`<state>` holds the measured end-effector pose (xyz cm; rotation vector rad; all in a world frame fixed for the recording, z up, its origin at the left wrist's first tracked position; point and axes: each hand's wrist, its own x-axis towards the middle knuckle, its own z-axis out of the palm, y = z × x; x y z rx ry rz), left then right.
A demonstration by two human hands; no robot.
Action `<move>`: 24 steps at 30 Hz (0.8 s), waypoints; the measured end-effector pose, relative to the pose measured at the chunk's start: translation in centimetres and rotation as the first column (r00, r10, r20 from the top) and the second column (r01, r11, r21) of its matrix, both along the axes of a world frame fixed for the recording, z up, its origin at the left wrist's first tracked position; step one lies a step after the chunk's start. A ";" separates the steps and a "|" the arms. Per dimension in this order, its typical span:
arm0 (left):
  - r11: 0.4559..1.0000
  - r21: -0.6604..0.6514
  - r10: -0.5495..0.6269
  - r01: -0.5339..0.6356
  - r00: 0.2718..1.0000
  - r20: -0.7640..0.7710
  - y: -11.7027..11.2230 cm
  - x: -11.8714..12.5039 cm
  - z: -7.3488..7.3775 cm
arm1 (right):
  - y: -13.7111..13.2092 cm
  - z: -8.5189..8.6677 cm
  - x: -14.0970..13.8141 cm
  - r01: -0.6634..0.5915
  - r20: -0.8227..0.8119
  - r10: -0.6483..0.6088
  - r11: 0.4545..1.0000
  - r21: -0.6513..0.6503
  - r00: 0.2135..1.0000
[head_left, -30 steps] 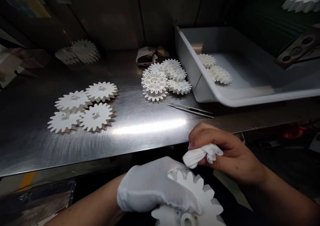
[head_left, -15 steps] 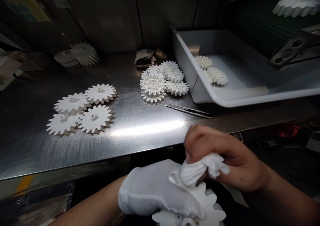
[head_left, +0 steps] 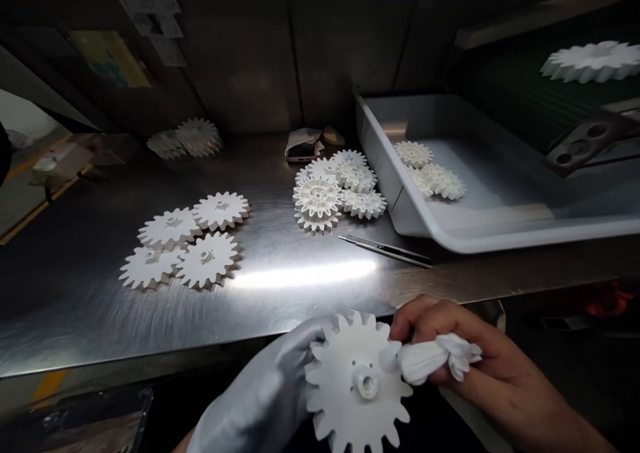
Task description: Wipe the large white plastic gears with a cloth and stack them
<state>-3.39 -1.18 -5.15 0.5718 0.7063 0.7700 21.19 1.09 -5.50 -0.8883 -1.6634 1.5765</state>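
A shiny metal table [head_left: 75, 326] crosses the frame beneath a dark wall. At bottom centre, the gloved left hand [head_left: 265, 379] grips the left edge of a large white gear [head_left: 340, 399], its hub facing up. To the lower right, the bare right hand [head_left: 500, 373] pinches a knotted white cloth [head_left: 425, 361] at the gear's right teeth; whether cloth and gear touch is unclear. Beyond, mid-frame, lies a slim cutter [head_left: 385, 251]. Grouped gears [head_left: 207, 258] sit centre left, piled gears [head_left: 318, 196] at centre, touching or just beside a grey tray [head_left: 500, 241] at right holding smaller gears [head_left: 443, 181].
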 end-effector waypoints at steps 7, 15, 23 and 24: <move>0.993 -0.098 -0.076 0.068 0.994 -0.075 0.0 -0.3 1.6 | -1.1 -1.5 -0.9 -0.077 -0.181 0.027 0.959 -0.274 0.983; 0.912 -0.325 -0.336 0.248 0.909 -0.248 1.2 -0.6 3.2 | -0.9 -1.8 0.0 0.009 -0.106 -0.031 0.981 -0.196 0.994; 0.881 -0.304 -0.455 0.363 0.824 -0.336 1.7 0.4 2.9 | -0.4 -1.2 0.1 0.043 0.000 -0.044 0.977 0.207 0.999; 0.867 -0.322 -0.479 0.380 0.813 -0.331 1.7 0.4 2.9 | -0.3 -1.1 0.2 0.035 0.007 -0.038 0.971 0.236 0.999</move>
